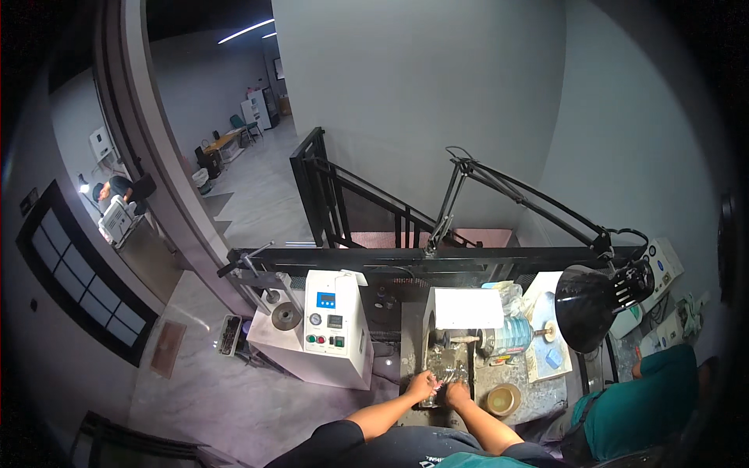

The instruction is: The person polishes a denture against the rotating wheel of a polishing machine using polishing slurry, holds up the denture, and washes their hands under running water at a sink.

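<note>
My left hand and my right hand work close together over a wet, dirty work tray. Both have their fingers curled inward. Something small and shiny, with a reddish spot, shows between the fingertips, too small to name. Just beyond the hands a horizontal spindle sticks out below a white-topped box. A round tan bowl stands to the right of my right hand. Behind the bowl, a large clear blue plastic bottle lies on its side.
A black desk lamp hangs over the bench's right side, above a white board bearing a blue block. To the left stands a white control-panel machine. A co-worker in green is close at right; another person works far left.
</note>
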### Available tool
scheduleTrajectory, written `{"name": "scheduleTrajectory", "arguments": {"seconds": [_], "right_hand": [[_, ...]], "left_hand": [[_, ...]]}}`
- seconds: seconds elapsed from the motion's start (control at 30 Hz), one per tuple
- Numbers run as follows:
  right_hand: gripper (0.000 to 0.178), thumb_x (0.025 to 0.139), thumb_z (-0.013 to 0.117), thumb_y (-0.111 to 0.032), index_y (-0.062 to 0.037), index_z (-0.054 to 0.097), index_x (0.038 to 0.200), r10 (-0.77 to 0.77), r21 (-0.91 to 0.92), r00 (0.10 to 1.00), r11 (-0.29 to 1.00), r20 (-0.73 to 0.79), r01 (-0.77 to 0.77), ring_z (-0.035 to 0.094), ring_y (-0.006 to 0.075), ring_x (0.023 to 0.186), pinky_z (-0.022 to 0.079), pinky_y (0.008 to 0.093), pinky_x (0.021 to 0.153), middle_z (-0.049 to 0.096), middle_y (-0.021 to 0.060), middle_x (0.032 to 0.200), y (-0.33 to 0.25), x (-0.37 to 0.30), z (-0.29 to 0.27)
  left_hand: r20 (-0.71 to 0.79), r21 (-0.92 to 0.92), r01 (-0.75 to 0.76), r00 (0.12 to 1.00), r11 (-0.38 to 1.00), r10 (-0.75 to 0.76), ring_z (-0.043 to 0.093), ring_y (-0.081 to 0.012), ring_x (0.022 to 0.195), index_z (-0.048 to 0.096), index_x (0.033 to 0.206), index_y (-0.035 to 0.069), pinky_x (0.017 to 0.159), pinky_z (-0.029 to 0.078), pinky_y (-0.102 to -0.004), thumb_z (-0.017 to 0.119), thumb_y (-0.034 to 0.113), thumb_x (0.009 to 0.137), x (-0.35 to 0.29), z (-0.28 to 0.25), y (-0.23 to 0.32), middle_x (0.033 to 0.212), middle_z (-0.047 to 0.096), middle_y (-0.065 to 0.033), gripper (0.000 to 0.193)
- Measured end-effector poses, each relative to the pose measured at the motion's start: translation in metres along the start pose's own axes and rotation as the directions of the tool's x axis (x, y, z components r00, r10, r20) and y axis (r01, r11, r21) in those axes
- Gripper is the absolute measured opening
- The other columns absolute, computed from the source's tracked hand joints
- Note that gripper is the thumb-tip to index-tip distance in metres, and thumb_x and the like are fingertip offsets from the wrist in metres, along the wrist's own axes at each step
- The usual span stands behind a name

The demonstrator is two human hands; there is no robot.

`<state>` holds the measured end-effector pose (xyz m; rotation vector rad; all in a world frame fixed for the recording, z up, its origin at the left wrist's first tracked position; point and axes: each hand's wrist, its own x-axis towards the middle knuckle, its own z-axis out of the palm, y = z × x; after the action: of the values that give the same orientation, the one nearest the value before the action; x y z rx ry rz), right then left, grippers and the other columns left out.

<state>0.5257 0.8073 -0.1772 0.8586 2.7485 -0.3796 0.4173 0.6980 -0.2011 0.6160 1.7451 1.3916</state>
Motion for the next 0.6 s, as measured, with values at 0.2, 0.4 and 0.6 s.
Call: {"name": "scheduleTrajectory", "arguments": {"seconds": [0.2,0.4,0.6], "right_hand": [[0.016,0.066,0.057,-0.008,0.0024,0.066,0.073,-0.053,0.143,0.996,0.988,-0.075,0.063,0.066,0.0369,0.076,0.053,0.0433,0.066,0.064,0.0253,0.076,0.019,0.019,0.023],[0.034,0.063,0.064,-0.012,0.0072,0.062,0.091,-0.049,0.307,0.988,0.947,-0.147,0.092,0.061,0.0406,0.091,0.050,0.0411,0.082,0.060,0.0300,0.096,0.024,0.023,0.022],[0.029,0.075,0.054,-0.018,0.0022,0.059,0.095,-0.285,0.083,0.957,0.956,0.052,0.280,0.064,0.0360,0.079,0.050,0.0424,0.077,0.065,0.0223,0.084,0.033,0.029,0.046]], "left_hand": [[-0.013,0.010,0.002,1.000,1.000,-0.002,0.064,-0.0172,0.061,0.048,0.092,-0.002,0.050,0.051,-0.0294,0.054,0.002,0.089,0.008,-0.002,-0.005,0.075,0.062,-0.0146,0.007],[-0.049,-0.026,-0.014,0.999,1.000,0.013,0.065,-0.0176,0.059,0.050,0.088,-0.002,0.049,0.052,-0.0301,0.055,0.006,0.088,0.012,-0.001,-0.019,0.072,0.063,-0.0123,0.009],[-0.007,-0.064,0.028,1.000,0.998,-0.029,0.065,-0.0207,0.060,0.048,0.090,-0.001,0.046,0.052,-0.0308,0.053,0.004,0.089,0.009,-0.001,-0.011,0.075,0.062,-0.0150,0.008]]}}
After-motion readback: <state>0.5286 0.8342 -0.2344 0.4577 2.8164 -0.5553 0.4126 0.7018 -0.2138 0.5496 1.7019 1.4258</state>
